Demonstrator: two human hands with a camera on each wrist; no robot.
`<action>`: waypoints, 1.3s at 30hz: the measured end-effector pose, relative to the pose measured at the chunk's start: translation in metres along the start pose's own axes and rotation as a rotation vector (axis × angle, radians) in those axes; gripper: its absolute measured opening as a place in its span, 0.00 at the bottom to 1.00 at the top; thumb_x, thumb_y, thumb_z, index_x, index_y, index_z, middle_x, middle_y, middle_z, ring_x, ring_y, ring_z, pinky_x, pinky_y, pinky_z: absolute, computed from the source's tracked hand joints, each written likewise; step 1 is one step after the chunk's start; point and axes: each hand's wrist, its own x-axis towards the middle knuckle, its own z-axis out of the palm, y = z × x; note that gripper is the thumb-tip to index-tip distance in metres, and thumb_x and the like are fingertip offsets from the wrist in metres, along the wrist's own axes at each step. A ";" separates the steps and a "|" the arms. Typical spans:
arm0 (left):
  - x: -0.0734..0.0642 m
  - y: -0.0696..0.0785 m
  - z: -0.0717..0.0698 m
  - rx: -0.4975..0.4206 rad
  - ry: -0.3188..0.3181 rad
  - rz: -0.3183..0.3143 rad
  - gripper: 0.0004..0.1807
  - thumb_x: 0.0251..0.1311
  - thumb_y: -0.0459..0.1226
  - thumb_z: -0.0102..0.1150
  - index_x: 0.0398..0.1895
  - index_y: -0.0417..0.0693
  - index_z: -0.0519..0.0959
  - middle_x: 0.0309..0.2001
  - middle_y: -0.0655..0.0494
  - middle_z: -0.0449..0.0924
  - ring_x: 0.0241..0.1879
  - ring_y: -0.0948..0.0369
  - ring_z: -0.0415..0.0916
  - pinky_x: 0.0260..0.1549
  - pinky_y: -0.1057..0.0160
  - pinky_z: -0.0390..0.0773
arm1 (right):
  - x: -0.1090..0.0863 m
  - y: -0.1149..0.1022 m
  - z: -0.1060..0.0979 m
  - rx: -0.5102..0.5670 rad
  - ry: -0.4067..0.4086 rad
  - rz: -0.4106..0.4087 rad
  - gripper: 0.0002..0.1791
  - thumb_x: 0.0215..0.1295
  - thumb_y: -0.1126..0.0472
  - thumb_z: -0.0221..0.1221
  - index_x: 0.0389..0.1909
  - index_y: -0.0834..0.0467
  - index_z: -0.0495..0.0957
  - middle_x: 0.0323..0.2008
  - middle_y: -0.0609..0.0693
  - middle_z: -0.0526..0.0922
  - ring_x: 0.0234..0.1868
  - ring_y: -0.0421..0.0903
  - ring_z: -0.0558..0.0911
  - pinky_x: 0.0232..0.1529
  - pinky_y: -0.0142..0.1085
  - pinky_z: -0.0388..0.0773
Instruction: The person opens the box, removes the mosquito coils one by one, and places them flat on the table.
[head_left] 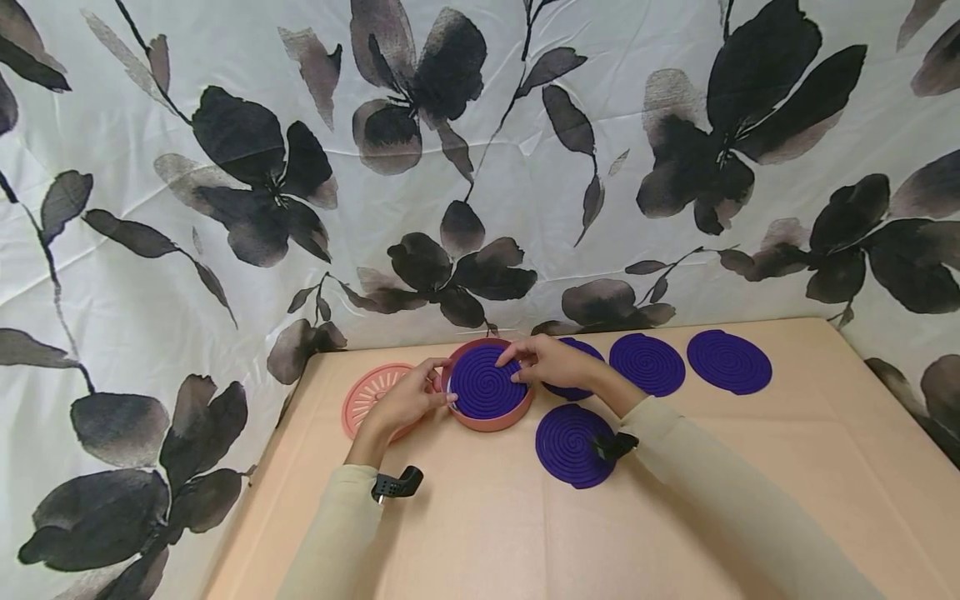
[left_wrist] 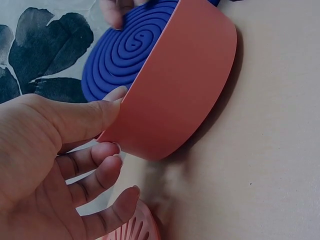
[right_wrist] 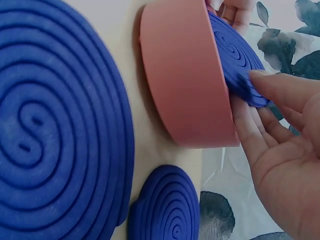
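Note:
A dark blue mosquito coil (head_left: 489,382) lies tilted at the mouth of a round terracotta-coloured container (head_left: 491,423). With its thumb on top and fingers beneath, my right hand (head_left: 551,360) pinches the coil's edge, which sticks out past the rim in the right wrist view. My left hand (head_left: 405,400) holds the container's left rim; in the left wrist view the thumb (left_wrist: 85,117) lies over the rim while the other fingers are loosely bent outside the wall. How far the coil reaches inside is hidden.
A slotted terracotta lid (head_left: 372,390) lies left of the container, partly behind the left hand. More coils lie flat on the table: one under the right wrist (head_left: 566,446), one partly behind the right hand (head_left: 573,392), others rightward (head_left: 647,364), (head_left: 729,362). A floral cloth (head_left: 480,167) hangs behind.

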 end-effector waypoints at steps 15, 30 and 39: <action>0.002 0.000 0.000 0.003 0.009 0.026 0.35 0.62 0.37 0.70 0.71 0.48 0.68 0.40 0.48 0.72 0.36 0.57 0.70 0.31 0.63 0.69 | 0.008 -0.001 0.006 -0.006 0.095 -0.030 0.15 0.69 0.72 0.59 0.53 0.57 0.84 0.41 0.52 0.79 0.36 0.47 0.71 0.35 0.34 0.71; 0.001 -0.001 -0.001 0.000 -0.002 0.035 0.34 0.62 0.37 0.70 0.71 0.47 0.69 0.40 0.48 0.72 0.36 0.58 0.69 0.31 0.63 0.69 | 0.003 -0.003 0.008 0.062 0.147 0.024 0.16 0.67 0.66 0.65 0.55 0.56 0.83 0.62 0.56 0.79 0.54 0.49 0.79 0.48 0.35 0.78; 0.001 -0.001 -0.002 -0.008 -0.007 0.053 0.35 0.62 0.36 0.70 0.71 0.45 0.68 0.40 0.49 0.71 0.36 0.58 0.69 0.32 0.64 0.69 | -0.010 -0.008 -0.004 0.103 0.186 0.019 0.17 0.68 0.66 0.63 0.57 0.56 0.83 0.63 0.55 0.77 0.59 0.52 0.79 0.55 0.41 0.80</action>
